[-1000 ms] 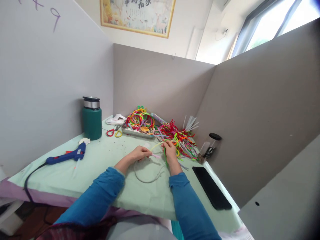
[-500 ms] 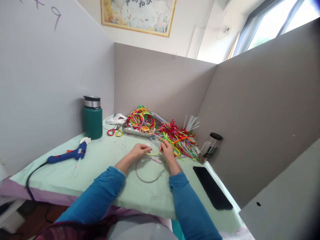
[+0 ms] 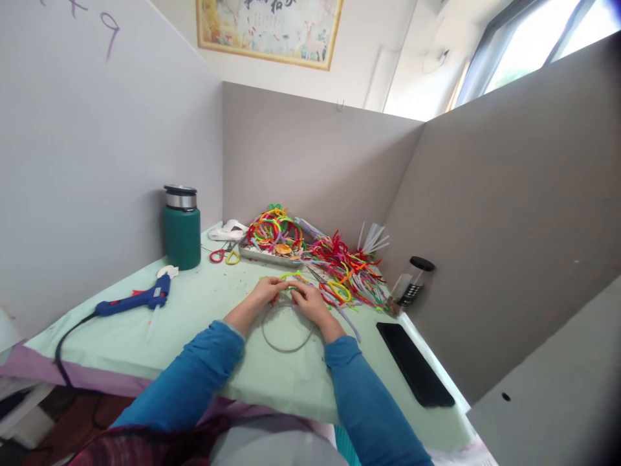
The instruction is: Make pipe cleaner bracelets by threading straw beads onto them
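Note:
My left hand (image 3: 264,293) and my right hand (image 3: 311,303) meet over the middle of the table, fingers pinched close together. Between and just beyond the fingertips shows a yellow-green pipe cleaner (image 3: 292,275), partly hidden by the fingers. A thin grey headband (image 3: 286,351) lies on the table under the hands, its upper part covered by them. Just right of my right hand are yellow-handled scissors (image 3: 341,291) and a lilac pipe cleaner (image 3: 350,323).
A heap of coloured pipe cleaners (image 3: 339,259) and a metal tray (image 3: 272,259) with pipe-cleaner hoops lie at the back. At left are a blue glue gun (image 3: 133,302), a green bottle (image 3: 182,236) and red-and-yellow-handled scissors (image 3: 225,257). A black phone (image 3: 414,364) lies at right.
My right hand has moved left and slightly down, so the fingertips of both hands now meet. The yellow-handled scissors by the heap are now more exposed.

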Action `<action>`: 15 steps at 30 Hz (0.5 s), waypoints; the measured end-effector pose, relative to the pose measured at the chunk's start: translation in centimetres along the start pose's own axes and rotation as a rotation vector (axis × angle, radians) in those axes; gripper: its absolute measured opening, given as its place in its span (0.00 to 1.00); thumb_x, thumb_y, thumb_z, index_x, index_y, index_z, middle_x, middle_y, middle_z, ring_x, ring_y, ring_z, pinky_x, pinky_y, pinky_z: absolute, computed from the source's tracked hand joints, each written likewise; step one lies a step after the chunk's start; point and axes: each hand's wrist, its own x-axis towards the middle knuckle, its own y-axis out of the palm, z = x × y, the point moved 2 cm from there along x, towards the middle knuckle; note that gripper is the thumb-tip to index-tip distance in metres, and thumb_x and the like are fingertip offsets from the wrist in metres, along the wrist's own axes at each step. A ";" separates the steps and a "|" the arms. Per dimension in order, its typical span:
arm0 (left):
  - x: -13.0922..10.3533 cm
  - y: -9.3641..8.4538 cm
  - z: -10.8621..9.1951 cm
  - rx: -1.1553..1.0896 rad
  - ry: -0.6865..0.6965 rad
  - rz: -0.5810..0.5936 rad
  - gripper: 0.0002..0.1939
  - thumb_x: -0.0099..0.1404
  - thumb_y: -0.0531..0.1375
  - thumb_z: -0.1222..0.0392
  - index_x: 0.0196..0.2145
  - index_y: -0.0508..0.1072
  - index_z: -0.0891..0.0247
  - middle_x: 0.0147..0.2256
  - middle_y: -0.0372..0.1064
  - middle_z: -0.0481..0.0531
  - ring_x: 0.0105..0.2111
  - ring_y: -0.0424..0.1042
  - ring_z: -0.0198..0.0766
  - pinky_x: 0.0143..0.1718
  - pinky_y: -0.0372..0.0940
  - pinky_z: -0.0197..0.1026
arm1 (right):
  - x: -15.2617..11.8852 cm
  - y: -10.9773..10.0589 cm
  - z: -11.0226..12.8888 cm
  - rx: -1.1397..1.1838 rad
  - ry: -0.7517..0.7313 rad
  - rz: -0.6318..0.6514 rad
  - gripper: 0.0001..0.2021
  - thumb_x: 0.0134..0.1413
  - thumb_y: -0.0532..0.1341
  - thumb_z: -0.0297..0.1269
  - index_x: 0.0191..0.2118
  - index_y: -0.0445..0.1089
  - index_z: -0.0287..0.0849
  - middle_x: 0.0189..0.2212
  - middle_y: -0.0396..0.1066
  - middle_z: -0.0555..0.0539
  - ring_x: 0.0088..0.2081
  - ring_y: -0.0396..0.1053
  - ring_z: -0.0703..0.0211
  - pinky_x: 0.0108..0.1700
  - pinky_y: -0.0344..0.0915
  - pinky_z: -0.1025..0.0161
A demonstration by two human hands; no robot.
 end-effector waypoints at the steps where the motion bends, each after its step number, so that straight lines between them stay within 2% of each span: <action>1: -0.1 0.0 -0.1 -0.024 -0.012 0.004 0.19 0.50 0.69 0.48 0.29 0.73 0.68 0.12 0.57 0.41 0.12 0.54 0.27 0.15 0.47 0.33 | 0.0 0.0 0.1 0.004 -0.004 0.004 0.17 0.55 0.57 0.33 0.49 0.75 0.51 0.23 0.72 0.52 0.26 0.67 0.59 0.35 0.63 0.62; 3: -0.2 0.1 -0.3 -0.062 -0.048 0.005 0.16 0.53 0.68 0.52 0.28 0.72 0.67 0.12 0.57 0.41 0.11 0.53 0.27 0.15 0.47 0.33 | 0.1 0.0 0.1 0.010 -0.005 -0.008 0.16 0.56 0.57 0.34 0.48 0.75 0.51 0.26 0.74 0.52 0.29 0.69 0.58 0.36 0.64 0.62; 5: -0.2 0.2 -0.6 -0.118 -0.077 -0.010 0.12 0.56 0.66 0.55 0.28 0.70 0.67 0.14 0.61 0.43 0.11 0.53 0.26 0.15 0.48 0.33 | 0.2 -0.3 -0.2 0.010 0.025 -0.075 0.14 0.57 0.57 0.36 0.45 0.76 0.49 0.28 0.75 0.50 0.30 0.70 0.57 0.36 0.64 0.62; 7: -0.3 0.1 -1.0 -0.201 -0.087 -0.014 0.10 0.58 0.64 0.59 0.27 0.68 0.66 0.18 0.65 0.46 0.11 0.54 0.26 0.15 0.48 0.33 | 0.2 -0.7 -0.7 0.011 0.083 -0.157 0.13 0.58 0.56 0.39 0.42 0.77 0.46 0.27 0.75 0.49 0.29 0.70 0.57 0.35 0.63 0.62; 9: -0.4 0.1 -1.4 -0.294 -0.084 0.021 0.09 0.59 0.62 0.61 0.27 0.66 0.65 0.18 0.64 0.46 0.12 0.55 0.26 0.14 0.48 0.33 | 0.3 -1.0 -1.1 0.019 0.128 -0.210 0.13 0.58 0.56 0.39 0.41 0.77 0.44 0.25 0.74 0.49 0.28 0.69 0.57 0.34 0.63 0.62; 12: -0.7 0.1 -1.7 -0.402 -0.098 0.121 0.08 0.59 0.62 0.63 0.26 0.65 0.65 0.17 0.59 0.43 0.13 0.55 0.27 0.15 0.50 0.32 | 0.4 -1.1 -1.4 0.076 0.124 -0.252 0.15 0.55 0.56 0.37 0.46 0.75 0.44 0.26 0.73 0.50 0.27 0.68 0.57 0.33 0.63 0.62; 15: -1.0 0.2 -1.8 -0.415 -0.122 0.213 0.08 0.57 0.62 0.65 0.25 0.63 0.65 0.18 0.59 0.43 0.13 0.54 0.26 0.15 0.49 0.32 | 0.4 -0.9 -1.3 0.138 0.084 -0.250 0.21 0.53 0.57 0.35 0.53 0.71 0.45 0.25 0.71 0.51 0.26 0.66 0.58 0.32 0.62 0.63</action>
